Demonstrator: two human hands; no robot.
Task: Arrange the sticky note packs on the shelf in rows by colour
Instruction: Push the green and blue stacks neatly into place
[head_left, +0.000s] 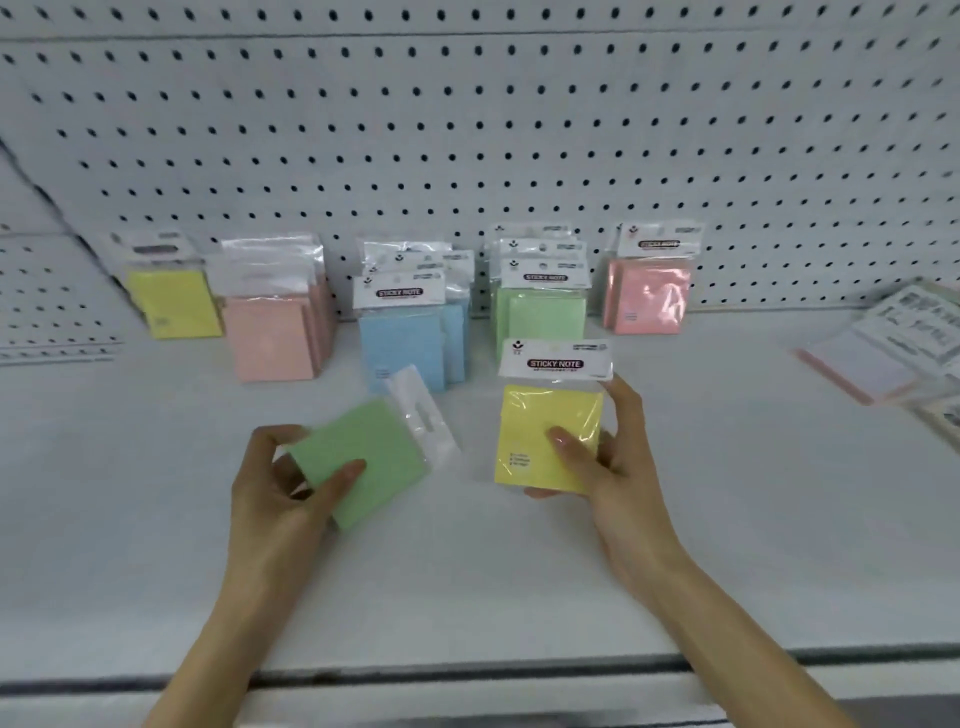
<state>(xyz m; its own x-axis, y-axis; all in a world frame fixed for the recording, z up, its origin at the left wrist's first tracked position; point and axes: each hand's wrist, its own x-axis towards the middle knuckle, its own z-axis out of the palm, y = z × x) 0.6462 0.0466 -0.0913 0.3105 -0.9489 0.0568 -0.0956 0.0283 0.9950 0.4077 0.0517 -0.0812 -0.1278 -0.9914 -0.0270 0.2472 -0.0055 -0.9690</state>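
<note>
My left hand (291, 488) grips a green sticky note pack (363, 457), tilted with its clear header pointing up and right. My right hand (597, 462) holds a yellow pack (540, 431) upright, label facing me. On the white shelf (727, 519), against the pegboard, stand rows of packs: a yellow pack (171, 296) far left, pink packs (275, 332), blue packs (410, 332), green packs (540, 301), and another pink pack (649, 291) to the right.
A pegboard wall (467, 130) backs the shelf. At the right edge lie flat packages of other stationery (893, 343). The shelf's front lip (467, 670) runs under my forearms.
</note>
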